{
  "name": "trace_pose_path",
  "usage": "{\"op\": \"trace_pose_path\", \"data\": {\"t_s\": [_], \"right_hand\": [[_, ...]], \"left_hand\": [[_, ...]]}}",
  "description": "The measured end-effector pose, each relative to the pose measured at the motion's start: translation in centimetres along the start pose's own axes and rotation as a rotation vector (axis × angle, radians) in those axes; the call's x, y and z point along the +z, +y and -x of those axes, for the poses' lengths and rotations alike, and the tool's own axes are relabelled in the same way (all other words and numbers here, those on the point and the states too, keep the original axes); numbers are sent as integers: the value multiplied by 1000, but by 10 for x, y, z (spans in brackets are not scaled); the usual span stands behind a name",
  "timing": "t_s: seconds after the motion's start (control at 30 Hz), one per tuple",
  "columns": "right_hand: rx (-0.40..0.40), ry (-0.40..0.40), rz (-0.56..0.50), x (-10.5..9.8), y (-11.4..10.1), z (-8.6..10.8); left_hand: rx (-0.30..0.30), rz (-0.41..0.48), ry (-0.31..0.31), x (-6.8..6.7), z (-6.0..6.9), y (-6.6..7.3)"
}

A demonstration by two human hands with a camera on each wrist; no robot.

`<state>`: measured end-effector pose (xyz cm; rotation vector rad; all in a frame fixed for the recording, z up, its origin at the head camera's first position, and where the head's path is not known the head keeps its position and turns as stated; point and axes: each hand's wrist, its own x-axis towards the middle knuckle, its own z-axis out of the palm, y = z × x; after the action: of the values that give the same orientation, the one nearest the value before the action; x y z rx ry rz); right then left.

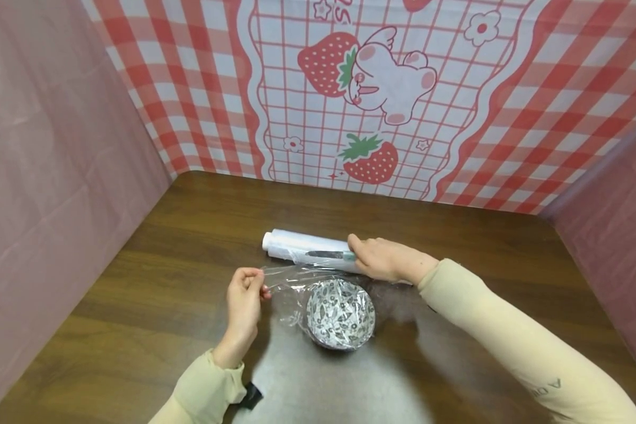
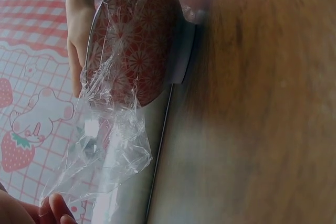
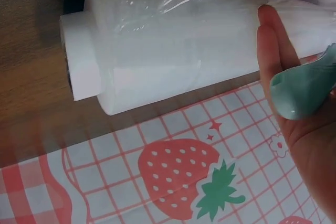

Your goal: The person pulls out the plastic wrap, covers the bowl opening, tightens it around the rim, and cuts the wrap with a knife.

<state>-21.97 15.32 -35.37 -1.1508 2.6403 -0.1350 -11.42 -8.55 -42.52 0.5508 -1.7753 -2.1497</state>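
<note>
A bowl [image 1: 341,315], grey-and-white patterned inside and reddish with pale flowers outside [image 2: 139,51], stands upright on the table under clear cling film. My left hand [image 1: 244,300] pinches an edge of the cling film [image 1: 291,277], which stretches left of the bowl. Behind the bowl lies the white cling film roll [image 1: 291,241]. In my right hand [image 1: 386,259] is a knife with a dark blade [image 1: 322,254] and a green handle [image 3: 302,95]. The blade lies over the roll, pointing left, and the right fingers are at the roll's right part, hiding that end.
The brown wooden table [image 1: 153,282] extends to both sides. A red-and-white strawberry-print cloth [image 1: 371,118] hangs behind it, with pink cloth [image 1: 58,147] at the sides. A small black object [image 1: 251,396] is beside the left sleeve.
</note>
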Motion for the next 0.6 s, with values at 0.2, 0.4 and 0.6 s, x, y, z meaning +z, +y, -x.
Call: {"op": "trace_pose_path", "data": {"t_s": [0.2,0.4,0.6], "right_hand": [[-49,77,55,6,-5,1],[-75,184,102,13,-19,7],[-71,262,158,17,-26,8]], "left_hand": [[-8,-43,-26,0,1,0],[-6,-56,-40,0,1,0],[-6,-66,-40,0,1,0]]}}
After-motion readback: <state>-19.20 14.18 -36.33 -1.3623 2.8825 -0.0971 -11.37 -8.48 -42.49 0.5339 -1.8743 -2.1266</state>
